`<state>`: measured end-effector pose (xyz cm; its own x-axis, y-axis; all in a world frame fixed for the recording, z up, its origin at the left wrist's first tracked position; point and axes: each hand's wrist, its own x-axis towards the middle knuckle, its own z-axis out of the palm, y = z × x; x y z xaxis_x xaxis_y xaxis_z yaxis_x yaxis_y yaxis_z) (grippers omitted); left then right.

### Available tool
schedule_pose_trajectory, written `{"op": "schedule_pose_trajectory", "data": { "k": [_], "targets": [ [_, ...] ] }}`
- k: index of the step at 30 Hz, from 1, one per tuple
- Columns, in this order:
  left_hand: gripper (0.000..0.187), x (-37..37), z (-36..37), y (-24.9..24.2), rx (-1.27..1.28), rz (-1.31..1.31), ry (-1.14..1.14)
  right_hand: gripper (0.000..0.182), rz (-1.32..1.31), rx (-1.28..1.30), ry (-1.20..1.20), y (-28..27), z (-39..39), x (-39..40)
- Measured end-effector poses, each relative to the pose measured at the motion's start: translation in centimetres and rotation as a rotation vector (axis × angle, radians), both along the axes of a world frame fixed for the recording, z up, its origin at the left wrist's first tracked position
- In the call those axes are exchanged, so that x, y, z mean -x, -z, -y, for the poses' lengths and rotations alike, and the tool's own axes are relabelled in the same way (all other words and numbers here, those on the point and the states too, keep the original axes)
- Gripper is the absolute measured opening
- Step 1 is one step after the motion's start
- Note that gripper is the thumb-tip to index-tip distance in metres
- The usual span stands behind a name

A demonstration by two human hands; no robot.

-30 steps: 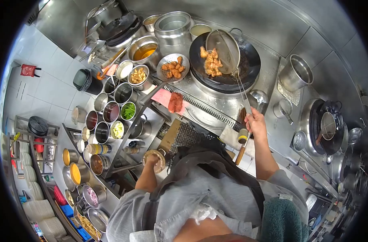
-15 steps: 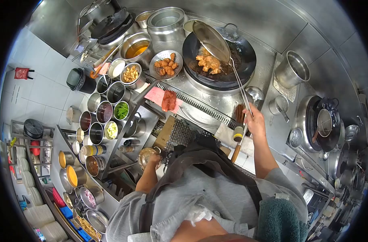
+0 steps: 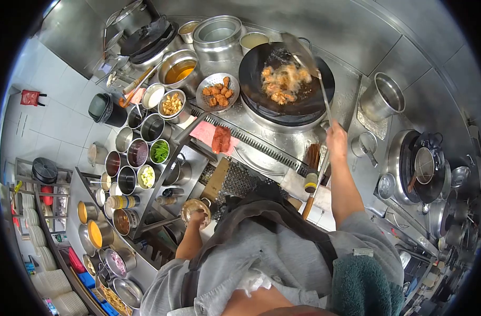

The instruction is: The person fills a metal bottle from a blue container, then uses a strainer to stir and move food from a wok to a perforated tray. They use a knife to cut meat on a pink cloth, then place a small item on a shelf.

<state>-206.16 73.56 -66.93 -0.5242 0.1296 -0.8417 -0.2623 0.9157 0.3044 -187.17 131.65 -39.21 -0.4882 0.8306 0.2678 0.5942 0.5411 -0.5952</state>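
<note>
My right hand (image 3: 336, 141) is closed round the handle of a long strainer (image 3: 299, 51), whose bowl is tilted over the upper right of the black wok (image 3: 251, 68). Battered pieces (image 3: 285, 81) lie spread in the wok among bubbling oil. Down at the lower left, my left hand (image 3: 198, 218) is over a round metal bowl (image 3: 190, 210); its fingers are partly hidden, and its grip is unclear. A perforated ladle (image 3: 202, 100) holding browned pieces (image 3: 218, 95) rests left of the wok.
Left of the wok stand a pot of orange liquid (image 3: 180, 71) and several ingredient tins (image 3: 152, 124). Red meat (image 3: 221, 139) lies on a pink cloth (image 3: 202, 135) by the grate. A brush (image 3: 311, 168) is near my right forearm; a steel pot (image 3: 382, 94) stands further right.
My right hand has moved up, and the strainer has shifted right and upward. The battered pieces are more spread out in the wok. My left hand has moved slightly down over the bowl.
</note>
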Motion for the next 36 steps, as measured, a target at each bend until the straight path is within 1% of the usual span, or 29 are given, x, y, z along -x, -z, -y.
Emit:
{"op": "schedule_pose_trajectory", "data": {
  "k": [1,2,4,5,6,7,8,9,10,12,13,14,15,16,17,18,20,21,22,24,25,26,28,29,30,32,33,34,36],
  "targets": [
    [0.035,0.0,-0.3,0.1,-0.023,-0.041,-0.041,0.031,0.033,0.043,0.047,-0.9,-0.2,-0.7],
    [0.038,0.0,-0.4,0.1,-0.043,-0.082,-0.083,0.031,0.035,0.039,0.043,-0.9,-0.4,-1.2],
    [0.040,-0.2,0.3,1.8,-0.081,-0.117,-0.047,0.033,-0.007,0.013,0.135,-0.1,-1.0,-1.8],
    [0.039,-0.3,0.6,2.3,-0.078,-0.097,-0.043,0.039,-0.025,-0.122,0.105,2.3,-2.0,-2.3],
    [0.038,-0.5,0.7,2.3,-0.074,-0.077,-0.039,0.039,-0.028,-0.121,0.097,2.3,-1.9,-2.0],
    [0.038,-0.5,0.9,2.2,-0.072,-0.080,-0.047,0.039,-0.131,0.248,0.116,2.5,-1.7,-1.5],
    [0.036,-0.5,1.1,1.8,-0.046,-0.099,0.181,0.039,-0.229,0.620,0.132,2.6,-1.1,-1.0],
    [0.033,-0.5,1.3,1.3,-0.019,-0.117,0.410,0.030,-0.436,0.738,0.078,3.5,-0.3,-0.4],
    [0.033,-0.4,1.4,0.8,-0.013,-0.119,0.406,0.030,-0.437,0.744,0.073,4.0,0.2,0.3],
    [0.029,-0.3,1.0,-0.5,0.094,-0.065,0.707,0.018,-0.670,1.020,0.038,4.4,1.0,1.8],
    [0.028,-1.0,-1.4,-5.2,0.158,-0.048,0.580,0.014,-0.696,1.053,0.023,4.5,1.4,2.6],
    [0.028,-0.7,-1.1,-4.6,0.167,-0.051,0.581,0.014,-0.701,1.062,0.024,4.5,1.6,3.1],
    [0.029,-0.2,-0.1,-2.1,0.178,-0.030,0.629,0.011,-0.730,1.112,0.003,4.2,1.7,3.7],
    [0.031,0.2,0.5,-0.8,0.186,-0.010,0.676,0.009,-0.758,1.160,-0.020,4.0,1.8,4.0],
    [0.036,0.0,0.2,-1.2,0.196,-0.074,0.569,0.010,-0.738,1.182,-0.034,3.9,1.8,4.3],
    [0.036,0.1,0.7,0.0,0.200,-0.077,0.564,0.010,-0.739,1.187,-0.039,3.4,1.9,4.3],
    [0.041,0.0,1.3,2.3,-0.002,-0.122,0.272,0.012,-0.691,1.152,-0.097,2.5,2.0,4.2],
    [0.046,-0.6,0.4,1.0,0.047,-0.136,0.174,0.016,-0.668,1.136,-0.114,2.5,1.9,4.0],
    [0.046,-0.7,-0.5,-0.4,0.046,-0.134,0.168,0.016,-0.663,1.137,-0.118,2.5,1.8,3.8],
    [0.050,-1.0,-0.5,0.6,0.028,-0.074,0.087,0.024,-0.617,1.019,-0.142,1.6,1.9,2.9],
    [0.049,-1.3,-0.6,1.2,0.016,-0.125,0.130,0.028,-0.539,0.976,-0.159,1.4,1.7,2.5],
    [0.049,-1.4,-0.5,1.7,0.013,-0.121,0.130,0.028,-0.534,0.973,-0.158,0.8,1.9,2.2],
    [0.048,-1.6,-0.1,2.8,0.025,-0.090,0.234,0.030,-0.469,0.927,-0.146,-0.5,2.5,1.6],
    [0.041,-2.4,-2.1,-1.0,0.096,0.009,0.138,0.030,-0.464,0.924,-0.142,-0.6,2.6,1.5],
    [0.041,-2.4,-1.5,0.2,0.093,0.015,0.141,0.031,-0.437,0.910,-0.144,-0.7,2.6,1.3],
    [0.036,-1.9,-0.8,1.6,0.095,-0.106,0.587,0.032,-0.409,0.892,-0.142,-0.9,2.7,1.2],
    [0.031,-2.0,-0.7,1.9,0.092,-0.031,0.461,0.033,-0.419,0.886,-0.162,-1.1,2.7,1.2],
    [0.031,-1.7,-0.7,2.2,0.089,-0.030,0.464,0.034,-0.428,0.880,-0.181,-1.4,2.8,1.2],
    [0.030,-1.1,-0.5,2.8,0.064,-0.033,0.629,0.033,-0.403,0.824,-0.173,-2.4,3.1,1.6]
  ]
}}
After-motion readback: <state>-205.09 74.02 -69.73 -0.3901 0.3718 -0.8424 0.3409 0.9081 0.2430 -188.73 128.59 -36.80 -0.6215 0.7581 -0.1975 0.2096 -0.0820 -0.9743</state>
